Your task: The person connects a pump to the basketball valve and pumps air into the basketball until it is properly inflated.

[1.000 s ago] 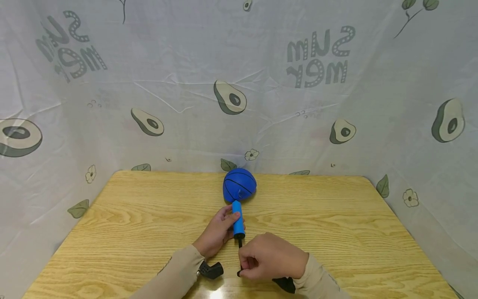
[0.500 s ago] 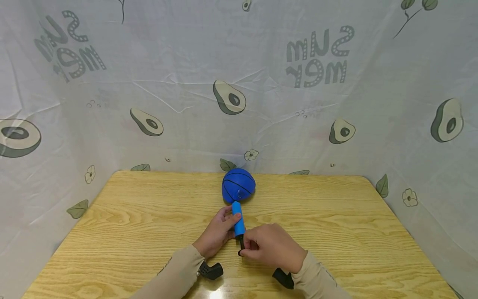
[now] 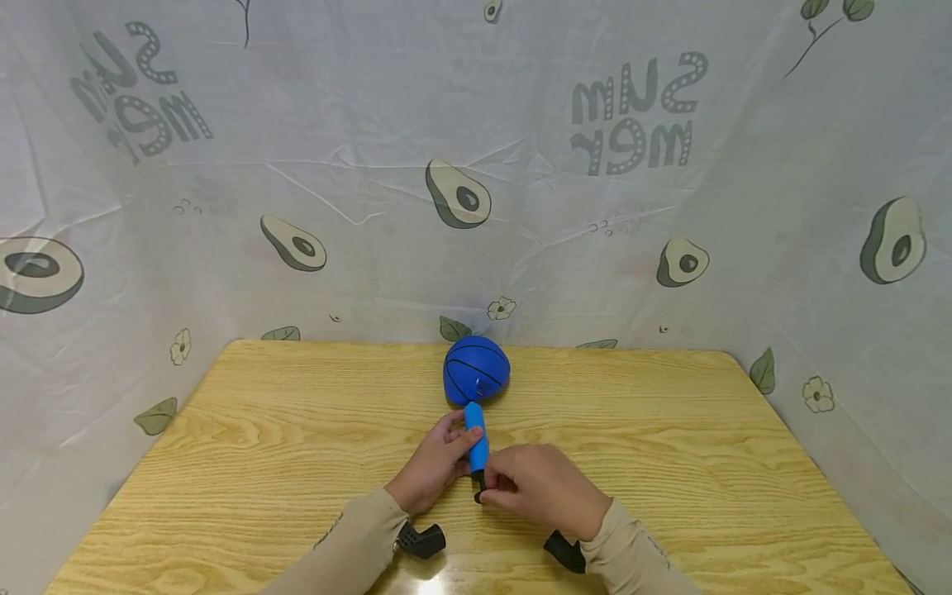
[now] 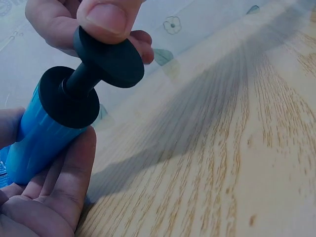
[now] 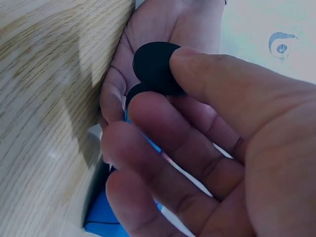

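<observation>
A blue hand pump (image 3: 476, 438) lies in line with a dented blue ball (image 3: 476, 368) marked with black seam lines, its far tip right at the ball's near side. My left hand (image 3: 435, 463) grips the pump's barrel, thumb on top and fingers beneath. At the near end my right hand (image 3: 546, 487) pinches the black plunger handle (image 4: 108, 57) between thumb and fingers. Only a short length of the plunger's rod shows between handle and barrel cap (image 4: 69, 98). In the right wrist view the handle's round disc (image 5: 158, 66) sits under the thumb.
The ball and both hands are over a light wooden table (image 3: 297, 413). Behind it and along both sides hangs a pale curtain (image 3: 357, 124) printed with avocados. Black wrist-worn devices (image 3: 421, 540) show at both sleeves.
My right hand has pushed the plunger forward into the barrel, so the long rod seen earlier is now mostly inside. The left hand and ball have stayed nearly in place.
</observation>
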The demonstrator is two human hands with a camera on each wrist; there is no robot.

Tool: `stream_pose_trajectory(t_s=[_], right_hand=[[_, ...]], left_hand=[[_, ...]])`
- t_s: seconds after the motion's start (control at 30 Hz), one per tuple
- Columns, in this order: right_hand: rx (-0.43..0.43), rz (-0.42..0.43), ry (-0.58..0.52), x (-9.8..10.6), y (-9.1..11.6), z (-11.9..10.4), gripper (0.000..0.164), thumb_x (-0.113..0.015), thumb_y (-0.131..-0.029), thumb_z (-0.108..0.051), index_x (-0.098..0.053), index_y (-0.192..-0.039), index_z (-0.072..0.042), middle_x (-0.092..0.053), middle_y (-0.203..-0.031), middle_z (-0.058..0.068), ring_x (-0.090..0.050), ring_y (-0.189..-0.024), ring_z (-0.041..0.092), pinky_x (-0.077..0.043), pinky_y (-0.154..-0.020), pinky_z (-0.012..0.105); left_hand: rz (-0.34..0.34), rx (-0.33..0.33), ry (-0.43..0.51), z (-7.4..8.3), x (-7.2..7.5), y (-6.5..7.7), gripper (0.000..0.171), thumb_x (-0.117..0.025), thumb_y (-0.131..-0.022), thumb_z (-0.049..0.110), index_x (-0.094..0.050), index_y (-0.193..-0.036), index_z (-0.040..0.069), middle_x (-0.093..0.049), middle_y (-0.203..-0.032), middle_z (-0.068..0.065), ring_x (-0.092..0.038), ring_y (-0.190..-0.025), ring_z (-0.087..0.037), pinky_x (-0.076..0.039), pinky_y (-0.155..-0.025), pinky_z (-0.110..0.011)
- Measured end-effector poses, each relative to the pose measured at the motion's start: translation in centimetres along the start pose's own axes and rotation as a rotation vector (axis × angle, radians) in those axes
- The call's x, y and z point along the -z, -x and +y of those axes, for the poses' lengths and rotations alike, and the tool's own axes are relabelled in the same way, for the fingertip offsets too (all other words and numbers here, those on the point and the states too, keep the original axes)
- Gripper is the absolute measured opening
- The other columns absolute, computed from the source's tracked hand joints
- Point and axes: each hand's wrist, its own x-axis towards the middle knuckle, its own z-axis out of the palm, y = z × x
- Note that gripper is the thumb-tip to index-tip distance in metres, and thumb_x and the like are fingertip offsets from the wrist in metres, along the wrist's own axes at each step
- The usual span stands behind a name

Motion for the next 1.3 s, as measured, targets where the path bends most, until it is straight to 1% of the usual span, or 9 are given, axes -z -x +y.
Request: stream_pose_trajectory(t_s=[0.2,0.33,0.43,0.63,0.93,1.07,1.2,1.3], right_hand=[[0.035,-0.012,-0.013,0.0,0.0,-0.2,0.017,-0.079,-0.094,-0.020,-0.067,-0.084,-0.025,-0.055,-0.075,-0.020,-0.048,-0.064,-0.006,-0.043,-0.058,0.017],[0.035,-0.027,-0.019,-0.1,0.0,-0.2,0.017,-0.079,-0.093,-0.018,-0.067,-0.084,-0.024,-0.055,-0.075,-0.020,-0.047,-0.063,-0.006,-0.042,-0.057,0.016],[0.030,-0.047,-0.023,-0.1,0.0,-0.3,0.018,-0.079,-0.093,-0.016,-0.066,-0.083,-0.023,-0.056,-0.074,-0.020,-0.046,-0.062,-0.006,-0.041,-0.057,0.016],[0.037,-0.068,-0.002,-0.2,0.0,-0.4,0.020,-0.080,-0.093,-0.017,-0.065,-0.081,-0.022,-0.053,-0.072,-0.020,-0.044,-0.059,-0.006,-0.039,-0.056,0.016],[0.094,-0.075,0.048,-0.2,0.1,-0.8,0.018,-0.079,-0.093,-0.016,-0.065,-0.083,-0.021,-0.054,-0.074,-0.019,-0.044,-0.062,-0.006,-0.039,-0.058,0.013],[0.132,-0.096,0.036,-0.2,0.2,-1.1,0.019,-0.079,-0.093,-0.016,-0.065,-0.083,-0.023,-0.054,-0.074,-0.020,-0.045,-0.063,-0.008,-0.040,-0.059,0.011],[0.170,-0.151,0.014,-0.1,0.3,-1.5,0.022,-0.079,-0.093,-0.017,-0.062,-0.081,-0.024,-0.051,-0.072,-0.021,-0.045,-0.063,-0.009,-0.039,-0.059,0.010],[0.199,-0.188,-0.007,-0.1,0.3,-1.7,0.022,-0.079,-0.093,-0.018,-0.062,-0.080,-0.025,-0.052,-0.072,-0.022,-0.046,-0.064,-0.010,-0.039,-0.060,0.008]], left_hand=[[0.003,-0.003,0.004,0.0,-0.1,0.0,0.069,-0.055,-0.110,0.027,-0.018,-0.160,-0.003,-0.057,-0.129,-0.024,-0.066,-0.103,-0.015,-0.058,-0.086,-0.028],[0.005,-0.005,0.008,0.0,-0.1,0.0,0.067,-0.055,-0.110,0.025,-0.021,-0.157,-0.007,-0.060,-0.125,-0.020,-0.065,-0.104,-0.015,-0.057,-0.086,-0.027],[0.002,-0.004,0.011,-0.1,-0.1,-0.1,0.065,-0.055,-0.110,0.023,-0.022,-0.157,-0.008,-0.062,-0.121,-0.018,-0.065,-0.103,-0.014,-0.057,-0.085,-0.026],[-0.008,-0.008,0.010,-0.1,-0.1,-0.1,0.063,-0.053,-0.111,0.021,-0.021,-0.158,-0.006,-0.062,-0.119,-0.018,-0.066,-0.099,-0.015,-0.058,-0.083,-0.027],[-0.006,-0.010,-0.005,-0.1,-0.1,0.0,0.063,-0.053,-0.111,0.021,-0.021,-0.158,-0.006,-0.064,-0.116,-0.013,-0.067,-0.101,-0.015,-0.058,-0.084,-0.027],[-0.002,-0.014,-0.015,-0.1,-0.1,0.0,0.063,-0.053,-0.111,0.022,-0.021,-0.158,-0.006,-0.064,-0.118,-0.017,-0.067,-0.104,-0.017,-0.058,-0.087,-0.029],[0.005,-0.014,-0.011,0.0,-0.1,0.1,0.064,-0.052,-0.111,0.024,-0.021,-0.158,-0.006,-0.062,-0.125,-0.022,-0.067,-0.107,-0.020,-0.058,-0.091,-0.032],[0.012,-0.003,0.002,0.0,-0.1,0.0,0.064,-0.052,-0.111,0.024,-0.020,-0.158,-0.006,-0.060,-0.129,-0.024,-0.066,-0.109,-0.021,-0.058,-0.092,-0.033]])
